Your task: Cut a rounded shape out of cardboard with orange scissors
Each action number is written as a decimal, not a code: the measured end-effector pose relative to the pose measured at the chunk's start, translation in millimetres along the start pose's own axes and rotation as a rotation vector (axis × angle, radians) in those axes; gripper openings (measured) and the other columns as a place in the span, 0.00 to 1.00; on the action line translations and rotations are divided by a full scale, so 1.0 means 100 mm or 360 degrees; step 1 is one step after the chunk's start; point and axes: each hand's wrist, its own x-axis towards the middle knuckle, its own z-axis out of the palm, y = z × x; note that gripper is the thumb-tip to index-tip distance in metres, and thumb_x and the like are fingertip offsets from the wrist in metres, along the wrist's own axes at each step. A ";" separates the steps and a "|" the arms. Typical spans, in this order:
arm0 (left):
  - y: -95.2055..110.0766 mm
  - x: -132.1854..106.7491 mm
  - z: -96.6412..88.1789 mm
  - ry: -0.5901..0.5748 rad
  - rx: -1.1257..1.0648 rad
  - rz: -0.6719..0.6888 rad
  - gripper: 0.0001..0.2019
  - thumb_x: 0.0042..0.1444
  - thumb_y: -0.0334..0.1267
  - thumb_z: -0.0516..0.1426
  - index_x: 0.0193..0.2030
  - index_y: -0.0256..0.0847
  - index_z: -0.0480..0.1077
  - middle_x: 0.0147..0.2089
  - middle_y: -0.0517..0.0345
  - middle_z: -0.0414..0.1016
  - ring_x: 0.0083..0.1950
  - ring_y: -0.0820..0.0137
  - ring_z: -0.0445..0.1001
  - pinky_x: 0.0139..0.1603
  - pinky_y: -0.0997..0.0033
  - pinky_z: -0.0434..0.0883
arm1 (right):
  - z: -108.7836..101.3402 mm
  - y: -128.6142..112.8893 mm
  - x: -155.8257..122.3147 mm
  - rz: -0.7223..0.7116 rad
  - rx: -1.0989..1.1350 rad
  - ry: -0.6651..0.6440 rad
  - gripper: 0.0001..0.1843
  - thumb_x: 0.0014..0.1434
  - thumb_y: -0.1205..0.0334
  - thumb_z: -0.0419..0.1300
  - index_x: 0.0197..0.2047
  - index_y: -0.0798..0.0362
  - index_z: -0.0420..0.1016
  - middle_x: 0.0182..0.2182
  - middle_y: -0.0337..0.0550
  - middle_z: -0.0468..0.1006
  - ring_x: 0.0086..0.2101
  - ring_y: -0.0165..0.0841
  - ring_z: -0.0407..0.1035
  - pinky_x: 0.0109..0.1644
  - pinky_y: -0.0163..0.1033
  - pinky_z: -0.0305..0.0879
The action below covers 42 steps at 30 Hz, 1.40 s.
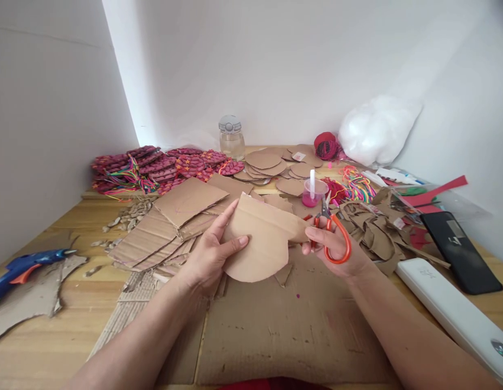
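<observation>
My left hand (211,252) grips a piece of brown cardboard (257,241) by its left side, thumb on top and fingers behind. The piece has a rounded lower edge, a straighter upper edge and a strip jutting out to the right. Orange-handled scissors (347,241) hang in my right hand (336,248), their blades pointing up and away from the cardboard. Thumb and fingertips of that hand also meet the end of the jutting strip. Both hands are above a large cardboard sheet (276,330).
Cardboard pieces (190,200) are stacked at the left, cut discs (263,158) behind. A blue glue gun (27,268) lies far left. Right are a pink-filled cup (311,196), curled scraps (373,233), a phone (458,252) and a white device (446,309). A jar (232,142) stands behind.
</observation>
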 end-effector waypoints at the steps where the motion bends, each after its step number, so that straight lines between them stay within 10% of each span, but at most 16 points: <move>1: -0.01 0.00 0.00 -0.0040 -0.0049 -0.0066 0.45 0.53 0.34 0.69 0.74 0.60 0.56 0.71 0.58 0.67 0.67 0.55 0.70 0.60 0.63 0.75 | -0.01 0.00 -0.01 0.0010 0.0049 -0.0040 0.19 0.45 0.49 0.76 0.29 0.51 0.76 0.23 0.33 0.72 0.21 0.28 0.71 0.26 0.33 0.66; 10: -0.03 0.00 0.00 -0.0131 -0.0149 -0.0249 0.47 0.52 0.34 0.70 0.75 0.60 0.54 0.71 0.56 0.68 0.64 0.55 0.74 0.61 0.60 0.75 | -0.04 0.00 0.00 -0.0053 0.0013 -0.0114 0.22 0.42 0.45 0.77 0.29 0.50 0.74 0.29 0.37 0.75 0.21 0.30 0.71 0.27 0.39 0.70; 17: 0.01 0.08 -0.08 0.0236 0.0221 0.0423 0.44 0.54 0.38 0.68 0.75 0.55 0.55 0.75 0.58 0.61 0.73 0.55 0.62 0.72 0.55 0.63 | 0.05 0.02 0.03 -0.0376 -0.0694 0.0295 0.20 0.56 0.41 0.68 0.34 0.50 0.75 0.29 0.40 0.77 0.26 0.33 0.71 0.30 0.38 0.65; 24: -0.01 0.12 -0.16 0.0502 0.0547 0.0706 0.40 0.58 0.40 0.66 0.75 0.57 0.55 0.77 0.62 0.56 0.77 0.58 0.54 0.76 0.56 0.53 | 0.25 0.03 -0.16 -0.0190 -0.1261 -0.0046 0.17 0.60 0.45 0.66 0.39 0.52 0.78 0.28 0.40 0.77 0.26 0.32 0.68 0.29 0.36 0.61; 42: -0.02 0.02 0.01 0.0362 0.0508 0.0566 0.41 0.57 0.40 0.66 0.75 0.56 0.55 0.77 0.60 0.56 0.77 0.56 0.54 0.75 0.56 0.55 | 0.25 0.20 -0.17 0.0178 -0.0772 -0.0358 0.26 0.63 0.36 0.59 0.28 0.51 0.70 0.21 0.38 0.74 0.21 0.29 0.60 0.26 0.35 0.52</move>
